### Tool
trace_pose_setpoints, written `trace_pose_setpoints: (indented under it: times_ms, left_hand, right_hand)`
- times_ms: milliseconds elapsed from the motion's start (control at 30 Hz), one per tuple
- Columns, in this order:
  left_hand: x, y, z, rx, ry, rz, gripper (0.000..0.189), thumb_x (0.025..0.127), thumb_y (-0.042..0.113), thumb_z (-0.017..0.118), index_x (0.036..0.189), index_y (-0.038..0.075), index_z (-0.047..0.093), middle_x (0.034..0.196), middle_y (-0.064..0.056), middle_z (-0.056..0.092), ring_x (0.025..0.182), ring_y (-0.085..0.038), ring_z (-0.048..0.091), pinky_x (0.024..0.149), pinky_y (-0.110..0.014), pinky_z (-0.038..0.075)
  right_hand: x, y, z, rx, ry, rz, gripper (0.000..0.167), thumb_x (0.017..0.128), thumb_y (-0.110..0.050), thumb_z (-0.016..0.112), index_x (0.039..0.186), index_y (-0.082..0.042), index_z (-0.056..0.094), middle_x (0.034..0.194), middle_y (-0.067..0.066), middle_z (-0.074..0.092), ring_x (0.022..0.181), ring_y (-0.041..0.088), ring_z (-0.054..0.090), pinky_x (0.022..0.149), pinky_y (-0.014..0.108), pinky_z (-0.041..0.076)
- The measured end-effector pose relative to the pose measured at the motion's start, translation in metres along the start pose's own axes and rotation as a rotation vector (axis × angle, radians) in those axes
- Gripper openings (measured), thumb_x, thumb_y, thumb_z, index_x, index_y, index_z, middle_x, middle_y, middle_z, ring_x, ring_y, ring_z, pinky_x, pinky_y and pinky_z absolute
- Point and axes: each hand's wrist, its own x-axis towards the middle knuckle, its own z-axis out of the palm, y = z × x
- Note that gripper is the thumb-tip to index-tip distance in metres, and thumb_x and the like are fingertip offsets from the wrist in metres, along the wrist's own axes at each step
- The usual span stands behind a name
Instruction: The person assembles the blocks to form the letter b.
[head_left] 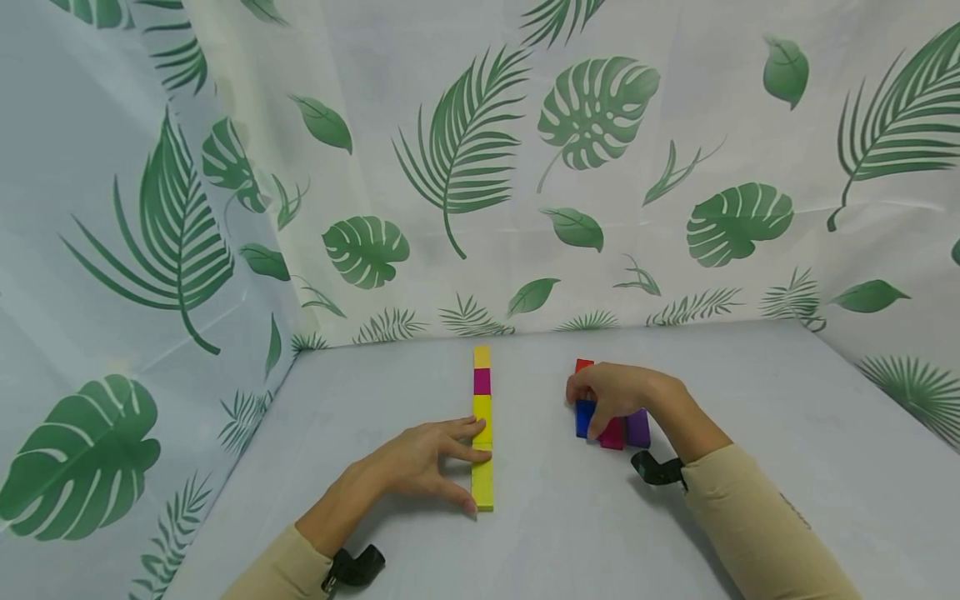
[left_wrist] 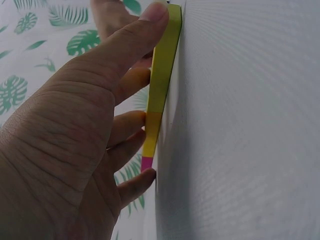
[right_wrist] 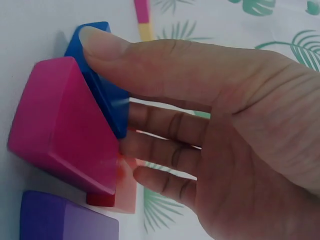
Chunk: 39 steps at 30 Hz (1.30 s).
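Note:
A straight row of blocks runs away from me in the head view: a greenish-yellow block (head_left: 483, 493) nearest, then a yellow block (head_left: 482, 408), a magenta block (head_left: 482, 382) and another yellow block (head_left: 482, 357). My left hand (head_left: 416, 460) lies along the row's left side, its spread fingers touching the blocks and the thumb at the near end. Further right, my right hand (head_left: 626, 390) pinches a blue block (right_wrist: 111, 95) between thumb and fingers. Against the blue block leans a pink block (right_wrist: 55, 117); a purple block (right_wrist: 70, 220) and a red block (right_wrist: 100, 199) are close by.
A pale cloth covers the table (head_left: 540, 533). Leaf-printed curtains (head_left: 480, 167) stand at its back and sides. Dark wrist camera mounts (head_left: 358, 568) stick out from both beige sleeves (head_left: 757, 517).

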Motion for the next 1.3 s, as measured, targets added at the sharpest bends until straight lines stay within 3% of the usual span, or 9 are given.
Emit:
trace_pose_setpoints:
  times_ms: [467, 800, 1133, 1300]
  left_hand:
    - [0.000, 0.001, 0.000, 0.016, -0.004, -0.012, 0.076, 0.073, 0.068, 0.084, 0.140, 0.036, 0.066, 0.165, 0.008, 0.041, 0.157, -0.012, 0.030, 0.125, -0.050, 0.034]
    - [0.001, 0.002, 0.000, 0.001, -0.011, -0.016, 0.076, 0.073, 0.067, 0.085, 0.139, 0.036, 0.066, 0.165, 0.008, 0.041, 0.157, -0.012, 0.030, 0.126, -0.050, 0.033]
    - [0.001, 0.000, 0.002, 0.011, 0.000, -0.007, 0.075, 0.073, 0.068, 0.084, 0.139, 0.036, 0.067, 0.164, 0.007, 0.043, 0.157, -0.012, 0.032, 0.125, -0.049, 0.034]
    - [0.001, 0.002, 0.001, 0.014, -0.009, -0.023, 0.075, 0.073, 0.070, 0.083, 0.139, 0.038, 0.066, 0.165, 0.008, 0.041, 0.157, -0.013, 0.031, 0.125, -0.051, 0.034]
  right_hand:
    - [0.008, -0.007, 0.004, -0.004, 0.068, -0.045, 0.055, 0.081, -0.019, 0.090, 0.130, -0.010, 0.067, 0.125, 0.005, 0.068, 0.116, 0.024, 0.062, 0.106, 0.052, 0.052]
    - [0.015, -0.008, 0.010, -0.015, 0.103, -0.140, 0.055, 0.083, -0.015, 0.087, 0.134, -0.005, 0.068, 0.127, 0.008, 0.064, 0.115, 0.025, 0.062, 0.102, 0.048, 0.055]
    - [0.018, -0.013, 0.013, -0.007, 0.097, -0.104, 0.053, 0.087, -0.014, 0.083, 0.137, -0.008, 0.067, 0.133, 0.007, 0.062, 0.118, 0.024, 0.061, 0.099, 0.045, 0.057]
    - [0.021, -0.014, 0.015, -0.012, 0.097, -0.107, 0.055, 0.087, -0.025, 0.086, 0.137, -0.011, 0.068, 0.133, 0.007, 0.061, 0.114, 0.021, 0.061, 0.098, 0.043, 0.058]
